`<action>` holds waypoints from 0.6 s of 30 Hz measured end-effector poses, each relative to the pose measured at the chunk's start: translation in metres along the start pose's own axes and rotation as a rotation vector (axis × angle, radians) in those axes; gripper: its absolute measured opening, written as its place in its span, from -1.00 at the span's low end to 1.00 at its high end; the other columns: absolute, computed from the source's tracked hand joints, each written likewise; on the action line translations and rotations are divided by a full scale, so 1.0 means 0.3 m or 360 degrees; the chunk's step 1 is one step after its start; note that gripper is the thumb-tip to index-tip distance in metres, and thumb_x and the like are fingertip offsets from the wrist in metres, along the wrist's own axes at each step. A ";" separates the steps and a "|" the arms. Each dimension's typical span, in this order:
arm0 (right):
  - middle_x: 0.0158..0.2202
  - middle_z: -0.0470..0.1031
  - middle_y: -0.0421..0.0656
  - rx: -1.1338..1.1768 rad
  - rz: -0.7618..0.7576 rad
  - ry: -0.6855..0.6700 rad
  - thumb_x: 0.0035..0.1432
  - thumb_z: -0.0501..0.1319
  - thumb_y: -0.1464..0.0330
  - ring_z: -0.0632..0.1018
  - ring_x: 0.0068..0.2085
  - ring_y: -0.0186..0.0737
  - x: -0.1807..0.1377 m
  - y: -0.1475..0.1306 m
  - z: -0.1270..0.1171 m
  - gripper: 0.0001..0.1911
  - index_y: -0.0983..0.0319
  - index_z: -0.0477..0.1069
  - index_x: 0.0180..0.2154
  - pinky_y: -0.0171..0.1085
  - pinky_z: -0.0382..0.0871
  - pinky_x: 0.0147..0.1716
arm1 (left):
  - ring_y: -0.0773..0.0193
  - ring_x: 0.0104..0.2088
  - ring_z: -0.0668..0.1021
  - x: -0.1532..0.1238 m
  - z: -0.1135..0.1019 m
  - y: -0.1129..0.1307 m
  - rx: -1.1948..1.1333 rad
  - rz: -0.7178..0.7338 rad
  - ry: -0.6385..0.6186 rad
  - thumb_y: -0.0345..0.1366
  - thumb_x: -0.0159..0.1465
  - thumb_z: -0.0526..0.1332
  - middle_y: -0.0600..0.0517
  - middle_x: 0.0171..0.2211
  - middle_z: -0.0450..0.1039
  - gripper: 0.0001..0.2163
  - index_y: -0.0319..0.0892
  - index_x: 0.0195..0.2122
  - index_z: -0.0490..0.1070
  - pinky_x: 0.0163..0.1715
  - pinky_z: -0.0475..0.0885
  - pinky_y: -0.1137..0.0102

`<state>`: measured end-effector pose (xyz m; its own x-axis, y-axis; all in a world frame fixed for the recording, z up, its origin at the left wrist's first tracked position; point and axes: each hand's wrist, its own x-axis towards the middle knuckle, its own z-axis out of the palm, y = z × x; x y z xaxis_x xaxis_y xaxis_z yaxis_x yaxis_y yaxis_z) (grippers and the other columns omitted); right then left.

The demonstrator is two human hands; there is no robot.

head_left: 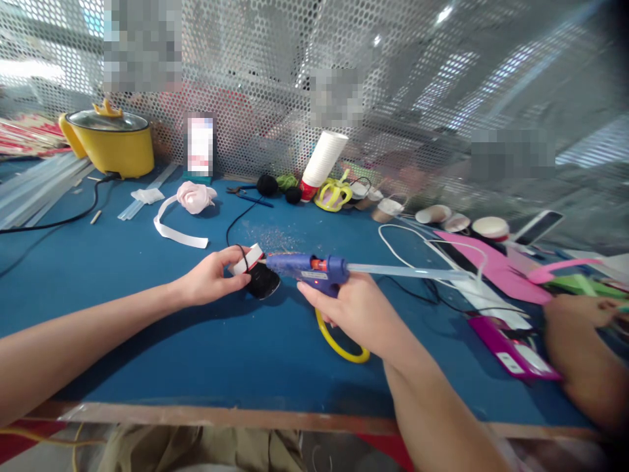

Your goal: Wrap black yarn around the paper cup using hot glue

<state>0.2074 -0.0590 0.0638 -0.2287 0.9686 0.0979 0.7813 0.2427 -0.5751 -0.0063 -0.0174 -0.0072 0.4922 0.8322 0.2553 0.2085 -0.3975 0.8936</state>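
My left hand is closed around a small cup-shaped piece, its lower part black and its upper band white with a red edge. Black yarn runs from that piece back across the table. In my right hand is a blue glue gun, held level and pointing left. Its nozzle is at the piece, close to the red edge; whether it touches, I cannot tell. A long clear glue stick sticks out behind the gun. Yellow-handled scissors lie below my right hand, their blades hidden.
Behind stand a yellow electric pot, a phone, stacked paper cups and black yarn balls. A pink fabric rose lies left. On the right are pink sheets, a purple box and another person's arm.
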 end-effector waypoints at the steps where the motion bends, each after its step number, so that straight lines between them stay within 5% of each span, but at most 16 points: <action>1: -0.80 0.28 -0.32 0.0002 -0.0005 -0.0012 0.02 0.13 0.30 0.35 -0.74 -0.34 -0.001 -0.001 0.000 -0.82 0.20 0.30 -0.58 -0.35 0.22 -0.70 | 0.27 -0.27 0.40 0.001 0.000 0.000 0.0007 0.0003 0.0003 -0.30 0.13 0.12 -0.02 -0.30 0.33 -0.89 -0.23 -0.48 0.25 -0.17 0.30 0.40; 18: -0.79 0.28 -0.31 0.0111 0.0110 -0.0063 0.00 0.14 0.31 0.36 -0.74 -0.33 0.001 -0.010 -0.006 -0.82 0.20 0.28 -0.59 -0.34 0.26 -0.67 | 0.22 -0.16 0.41 0.001 0.000 -0.008 -0.0022 0.0067 -0.0021 -0.37 0.13 0.12 -0.06 -0.18 0.34 -0.94 -0.24 -0.46 0.28 -0.08 0.28 0.35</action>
<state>0.2061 -0.0593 0.0669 -0.1995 0.9796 0.0244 0.7539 0.1694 -0.6347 -0.0067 -0.0161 -0.0092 0.5115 0.8096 0.2879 0.1755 -0.4265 0.8873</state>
